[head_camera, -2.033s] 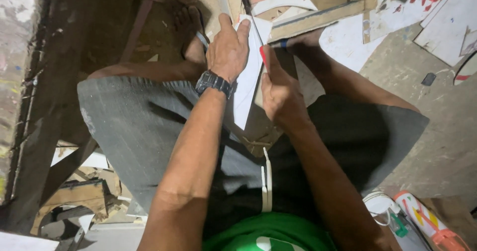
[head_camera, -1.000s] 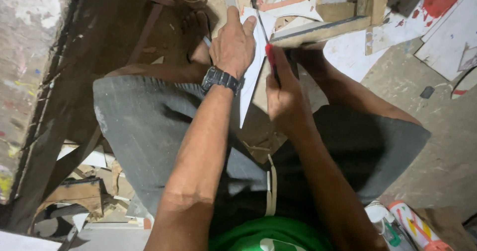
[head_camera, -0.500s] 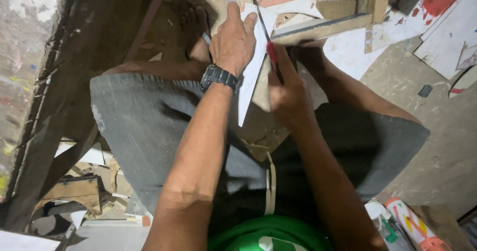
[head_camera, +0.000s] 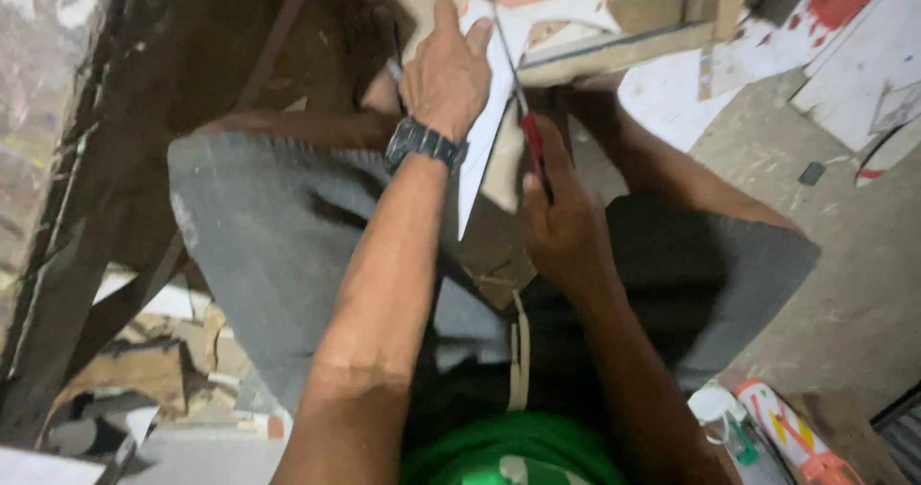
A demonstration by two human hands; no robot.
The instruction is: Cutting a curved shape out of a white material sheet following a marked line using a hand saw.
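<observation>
We see the left hand (head_camera: 446, 72) pressed flat, fingers spread, on a white sheet (head_camera: 483, 130) resting on our lap. The right hand (head_camera: 566, 226) is clenched around a red-handled blade (head_camera: 531, 154), which runs just beside the sheet's right edge. A wooden frame (head_camera: 614, 53) crowds in close ahead, and dark timber (head_camera: 86, 255) hems the left. Open concrete floor (head_camera: 844, 283), littered with white scraps (head_camera: 854, 63), lies to the right.
</observation>
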